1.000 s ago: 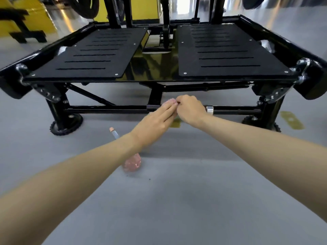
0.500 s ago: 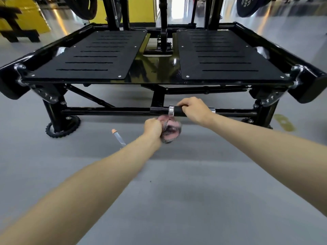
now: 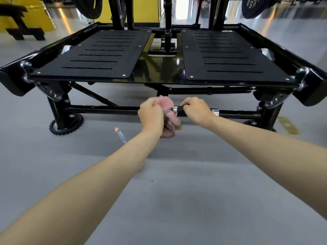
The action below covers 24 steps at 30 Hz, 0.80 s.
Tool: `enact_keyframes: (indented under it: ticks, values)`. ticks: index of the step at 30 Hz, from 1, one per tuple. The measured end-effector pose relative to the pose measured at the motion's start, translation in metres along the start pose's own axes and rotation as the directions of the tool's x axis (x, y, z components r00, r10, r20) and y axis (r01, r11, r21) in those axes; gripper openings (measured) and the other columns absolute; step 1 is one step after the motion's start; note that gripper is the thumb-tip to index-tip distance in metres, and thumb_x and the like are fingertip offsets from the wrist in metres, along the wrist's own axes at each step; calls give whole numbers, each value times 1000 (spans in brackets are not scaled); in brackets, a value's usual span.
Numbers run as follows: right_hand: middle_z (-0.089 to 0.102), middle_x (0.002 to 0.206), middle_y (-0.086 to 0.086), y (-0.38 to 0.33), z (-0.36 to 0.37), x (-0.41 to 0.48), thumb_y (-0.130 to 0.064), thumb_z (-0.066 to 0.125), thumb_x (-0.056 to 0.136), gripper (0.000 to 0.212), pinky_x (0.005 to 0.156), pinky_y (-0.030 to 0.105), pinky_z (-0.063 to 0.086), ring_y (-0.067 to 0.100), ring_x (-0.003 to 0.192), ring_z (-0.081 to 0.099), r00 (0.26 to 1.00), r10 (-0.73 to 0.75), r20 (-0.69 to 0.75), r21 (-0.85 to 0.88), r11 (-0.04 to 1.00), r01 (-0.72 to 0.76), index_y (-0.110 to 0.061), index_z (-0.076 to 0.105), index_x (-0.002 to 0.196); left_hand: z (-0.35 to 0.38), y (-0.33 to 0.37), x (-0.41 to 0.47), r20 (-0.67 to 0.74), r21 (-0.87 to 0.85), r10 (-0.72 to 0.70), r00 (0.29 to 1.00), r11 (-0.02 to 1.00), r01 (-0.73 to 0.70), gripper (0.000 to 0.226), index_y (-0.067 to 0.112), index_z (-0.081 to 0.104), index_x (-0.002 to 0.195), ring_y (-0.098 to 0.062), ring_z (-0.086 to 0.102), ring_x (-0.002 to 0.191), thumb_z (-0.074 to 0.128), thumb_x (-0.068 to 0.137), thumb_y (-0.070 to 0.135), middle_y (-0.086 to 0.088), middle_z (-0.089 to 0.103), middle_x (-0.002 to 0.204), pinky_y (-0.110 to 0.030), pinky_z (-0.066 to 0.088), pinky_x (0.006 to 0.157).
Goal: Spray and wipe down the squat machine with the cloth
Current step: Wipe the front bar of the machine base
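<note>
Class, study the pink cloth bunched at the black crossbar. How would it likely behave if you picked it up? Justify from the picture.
Probably floppy: the pink cloth bunches over the crossbar and its lower edge hangs in folds. Likely light for its size, since it looks fluffy.

Pink cloth [image 3: 167, 108] bunched on black squat machine [image 3: 106, 55] crossbar [image 3: 102, 109]; spray bottle [image 3: 121, 135] on floor [image 3: 194, 191].

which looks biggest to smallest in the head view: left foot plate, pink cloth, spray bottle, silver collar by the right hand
1. left foot plate
2. pink cloth
3. spray bottle and silver collar: not ranked, the left arm hides most of the bottle
</note>
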State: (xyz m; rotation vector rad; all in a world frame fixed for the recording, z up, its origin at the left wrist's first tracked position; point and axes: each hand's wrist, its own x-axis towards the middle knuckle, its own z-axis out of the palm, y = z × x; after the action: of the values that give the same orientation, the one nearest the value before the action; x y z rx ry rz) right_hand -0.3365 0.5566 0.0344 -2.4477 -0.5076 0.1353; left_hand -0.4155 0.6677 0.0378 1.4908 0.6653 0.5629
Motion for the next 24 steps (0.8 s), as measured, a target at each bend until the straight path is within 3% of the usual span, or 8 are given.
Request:
enact_keyframes:
  ticks: [2,4,8,11,15,17,21,24]
  values:
    - [64,110,9,0,-1,0,-10,39,90,33,95,41,45,33,105,55,1000,9,15,2,1000,-9,-15,67,106,4,3,6,70,280,342,937,895,-348,37,8,68,99,-18,59,93,46,79,-14,-3,61,100,-29,52,78]
    - [65,109,11,1,-3,-1,-11,41,89,31,91,40,47,34,103,55,999,-7,39,4,1000,7,-16,67,106,11,-6,11,287,445,479,829,700,-559,34,5,64,102,-15,56,99,51,79,-16,-5,58,110,-32,51,87]
    - [65,102,10,3,-10,-1,-8,40,92,32,80,33,45,30,97,56,993,-54,107,37,998,50,-13,67,109,12,-24,18,704,502,423,570,271,-821,54,-3,53,129,-30,47,116,60,77,-14,-15,50,131,-45,44,94]
    - [64,98,8,1,-10,0,-8,38,92,33,77,31,46,26,91,56,996,-32,78,49,998,28,-9,70,103,-14,-9,45,786,541,275,553,125,-831,84,-2,57,125,-28,47,113,89,47,2,-11,52,127,-43,44,92]
    - [67,99,8,3,-4,2,-13,38,90,31,85,39,52,31,93,59,999,-3,34,32,999,2,-12,69,95,-58,-3,82,611,742,136,780,244,-624,41,-1,67,103,-30,61,100,71,65,-14,-13,63,116,-39,52,86]
    - [67,101,6,6,-2,4,-16,39,90,29,87,39,51,31,97,58,1000,1,14,19,1000,-1,-16,68,97,-69,0,89,495,746,215,842,391,-538,45,3,66,98,-30,65,96,52,64,-24,-10,63,111,-39,55,81]
    - [68,96,3,6,6,3,-21,41,91,25,79,32,41,31,98,55,999,-13,-40,-52,999,11,-22,64,100,-41,19,66,556,481,309,772,638,-602,55,6,53,122,-27,62,84,56,73,-19,-6,61,112,-37,53,81]
    - [68,100,4,7,7,4,-21,42,92,25,85,33,40,29,99,55,998,-35,-54,-78,996,31,-20,64,104,-18,10,58,702,499,303,644,436,-749,40,6,64,110,-25,65,90,57,78,-16,-5,62,105,-42,53,85]
